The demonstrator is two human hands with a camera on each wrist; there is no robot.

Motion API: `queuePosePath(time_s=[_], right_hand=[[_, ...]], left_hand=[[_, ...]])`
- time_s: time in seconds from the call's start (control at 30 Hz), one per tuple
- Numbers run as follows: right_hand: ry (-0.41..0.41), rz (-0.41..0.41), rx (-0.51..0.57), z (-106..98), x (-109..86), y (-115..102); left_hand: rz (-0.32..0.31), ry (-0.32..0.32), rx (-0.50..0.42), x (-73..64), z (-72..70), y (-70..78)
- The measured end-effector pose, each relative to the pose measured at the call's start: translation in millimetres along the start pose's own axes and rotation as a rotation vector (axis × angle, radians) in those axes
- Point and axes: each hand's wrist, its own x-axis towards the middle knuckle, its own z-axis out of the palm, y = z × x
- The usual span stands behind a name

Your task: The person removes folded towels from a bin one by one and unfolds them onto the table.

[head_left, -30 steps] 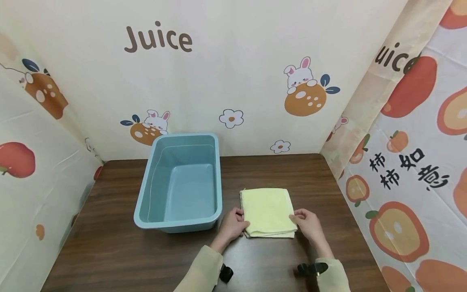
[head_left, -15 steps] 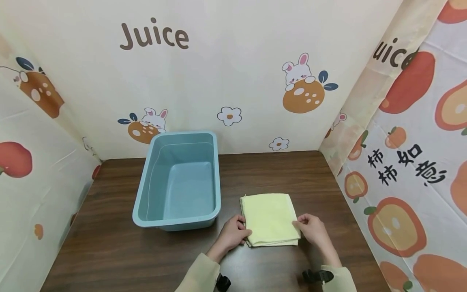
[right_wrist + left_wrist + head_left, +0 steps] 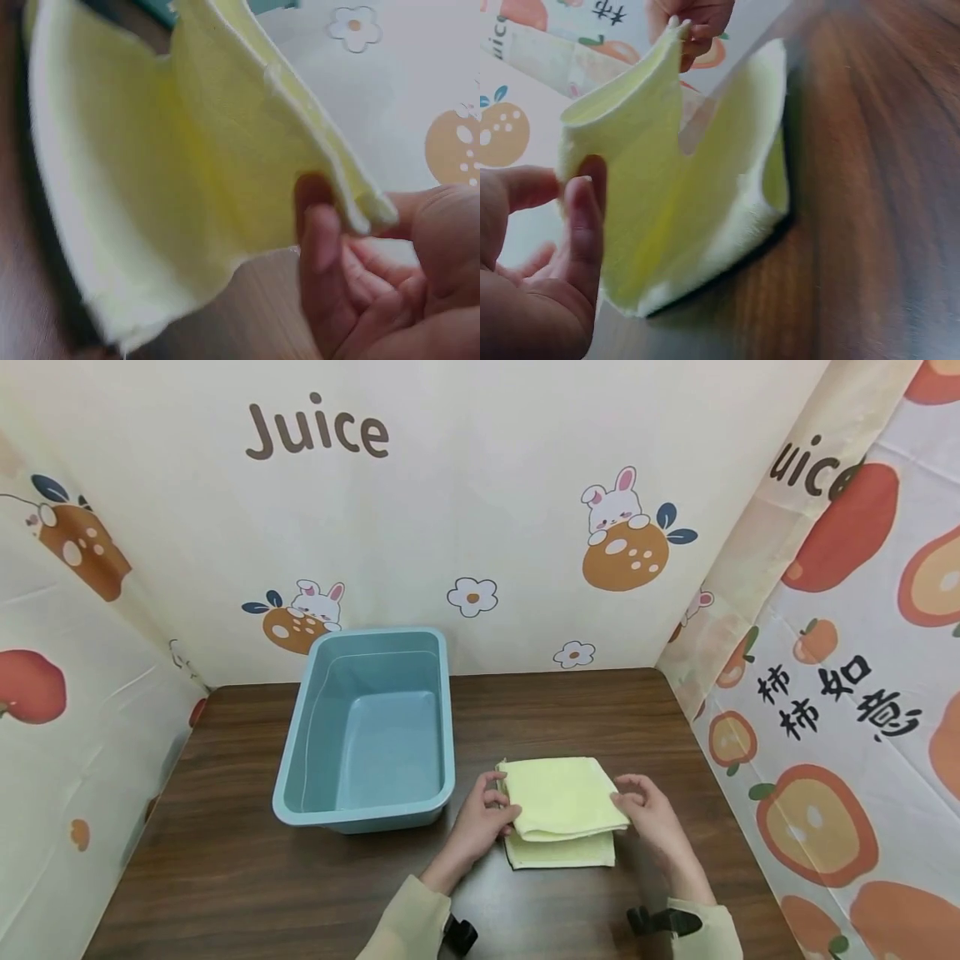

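Here, on the worktop [image 3: 225, 877], a blue basin [image 3: 390, 739] stands near the back edge; between it and the right edge, a folded yellow cloth [image 3: 566, 797] looks light, floppy, best held near its corners: left hand [image 3: 477, 821] and right hand [image 3: 654, 822] pinch its raised layer

The cloth [image 3: 562, 793] is coloured pale yellow (its edges are tinged nearly white). The basin [image 3: 363, 817] is tinted dusty blue, and the tabletop [image 3: 210, 827] is streaked with brown wood grain. The cream back sheet [image 3: 517, 468] is printed with brown lettering [image 3: 318, 431], white rabbits [image 3: 615, 510], orange fruits [image 3: 626, 560] and white flowers [image 3: 472, 597]; the right-hand white sheet [image 3: 900, 777] is patterned with orange-red persimmons [image 3: 817, 827] and black characters [image 3: 843, 678].
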Motion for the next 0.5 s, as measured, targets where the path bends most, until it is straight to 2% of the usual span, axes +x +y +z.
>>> queuePosePath(time_s=[0.1, 0.23, 0.37, 0.43, 0.5], right_hand=[[-0.009, -0.041, 0.194, -0.2, 6.9, -3.4], [-0.024, -0.085, 0.381, 1.0, 17.0, -10.7], [-0.069, -0.095, 0.556, 1.6, 27.7, -21.4], [-0.105, -0.099, 0.634, 1.4, 34.3, -26.6], [-0.144, -0.108, 0.695, 1.6, 42.0, -31.3]], left_hand=[[0.027, 0.034, -0.048, 6.1, 0.0, 5.9], [0.057, 0.094, -0.128, 16.8, 0.6, 14.5], [0.066, 0.146, -0.219, 29.5, 2.3, 22.0], [0.064, 0.14, -0.261, 35.8, 2.7, 24.6], [0.082, 0.105, -0.315, 41.7, 2.7, 26.2]])
